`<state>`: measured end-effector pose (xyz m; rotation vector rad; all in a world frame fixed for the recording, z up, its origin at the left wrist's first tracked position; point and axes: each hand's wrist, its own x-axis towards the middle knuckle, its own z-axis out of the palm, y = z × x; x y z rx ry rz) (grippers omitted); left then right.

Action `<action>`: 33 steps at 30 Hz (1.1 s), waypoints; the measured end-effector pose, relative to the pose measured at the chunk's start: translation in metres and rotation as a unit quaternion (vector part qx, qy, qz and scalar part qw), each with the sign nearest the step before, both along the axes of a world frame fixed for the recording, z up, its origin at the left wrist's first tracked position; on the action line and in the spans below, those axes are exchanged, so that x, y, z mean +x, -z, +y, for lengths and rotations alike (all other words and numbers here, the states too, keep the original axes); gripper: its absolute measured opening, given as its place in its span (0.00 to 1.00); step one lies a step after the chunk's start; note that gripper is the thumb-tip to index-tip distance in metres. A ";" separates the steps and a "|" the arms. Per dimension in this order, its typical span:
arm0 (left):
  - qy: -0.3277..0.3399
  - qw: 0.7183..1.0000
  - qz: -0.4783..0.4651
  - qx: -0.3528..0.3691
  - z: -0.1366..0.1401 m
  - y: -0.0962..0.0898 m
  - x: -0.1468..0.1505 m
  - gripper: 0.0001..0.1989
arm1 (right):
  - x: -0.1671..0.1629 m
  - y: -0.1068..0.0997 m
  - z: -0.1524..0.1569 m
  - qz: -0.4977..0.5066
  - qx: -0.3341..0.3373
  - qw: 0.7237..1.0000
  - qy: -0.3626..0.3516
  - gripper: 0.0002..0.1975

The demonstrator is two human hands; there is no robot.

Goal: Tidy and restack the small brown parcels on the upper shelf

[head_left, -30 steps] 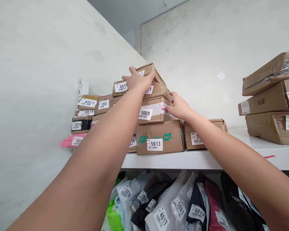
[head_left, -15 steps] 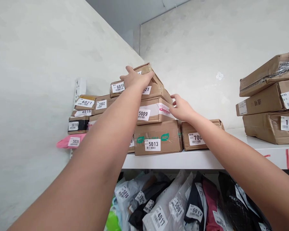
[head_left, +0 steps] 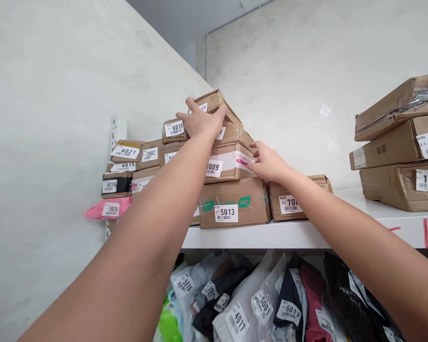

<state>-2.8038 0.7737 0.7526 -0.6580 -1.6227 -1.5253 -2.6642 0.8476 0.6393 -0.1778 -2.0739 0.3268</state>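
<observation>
Left hand (head_left: 199,121) lies spread over the top box (head_left: 214,102), hiding its label. Right hand (head_left: 267,161) at 3 o'clock, fingers spread, touches box 5009 (head_left: 228,164); palm side unseen.

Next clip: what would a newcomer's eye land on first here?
Two bare arms reach up to a pile of taped cardboard boxes on a white shelf. The left hand lies on the topmost box, and the right hand touches the side of the box labelled 5009. Below the shelf hang numbered plastic mailer bags, and more boxes are stacked at far right.
</observation>
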 end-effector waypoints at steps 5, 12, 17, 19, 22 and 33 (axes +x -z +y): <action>0.006 1.000 -0.007 -0.020 -0.006 0.001 -0.004 0.46 | 0.003 0.000 0.001 0.022 -0.008 1.000 0.000 0.30; 0.015 0.999 0.027 -0.018 -0.008 0.006 0.002 0.42 | 0.009 0.002 0.000 0.027 -0.007 1.000 0.005 0.28; -0.016 0.994 0.109 -0.015 -0.003 0.006 0.006 0.42 | 0.011 0.005 -0.002 0.014 -0.014 1.000 0.019 0.28; -0.014 0.992 0.121 -0.030 -0.002 0.006 0.007 0.41 | 0.011 0.006 -0.002 0.011 -0.012 1.000 0.021 0.28; -0.002 0.992 0.116 -0.055 -0.002 0.007 0.011 0.41 | 0.012 0.007 -0.001 0.011 -0.010 1.000 0.021 0.27; 0.013 0.996 0.033 -0.086 -0.016 0.004 0.023 0.41 | 0.028 0.006 -0.010 0.014 -0.021 1.000 0.011 0.24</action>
